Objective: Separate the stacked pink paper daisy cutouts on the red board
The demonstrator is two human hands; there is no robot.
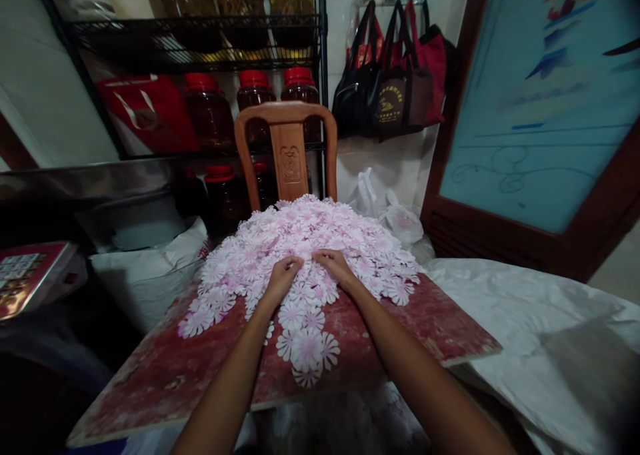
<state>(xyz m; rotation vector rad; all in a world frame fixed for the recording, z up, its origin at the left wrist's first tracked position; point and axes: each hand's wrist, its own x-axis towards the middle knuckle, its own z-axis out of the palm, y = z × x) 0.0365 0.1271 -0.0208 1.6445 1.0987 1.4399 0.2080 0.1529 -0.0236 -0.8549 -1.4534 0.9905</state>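
Observation:
A big heap of flat white-and-pink artificial flowers point(320, 225) covers the far part of a worn red board point(395, 348). My left hand point(284, 280) is closed in a pinch at the near middle of the heap. Just to its right, my right hand point(336, 268) is pinched too, with a small gap between the two. A pale flower point(307, 249) spans that gap, its edges at my fingertips; the exact grip is hard to make out. Below the hands, a loose trail of flowers point(306, 349) runs toward the board's near edge.
A carved wooden chair point(289, 151) stands behind the heap. Beyond it, a black wire shelf point(200, 41) holds red-lidded jars point(207, 111). White sacking point(540, 321) lies on the right, and a white sack point(150, 268) on the left. Bags point(395, 88) hang beside a door point(530, 148).

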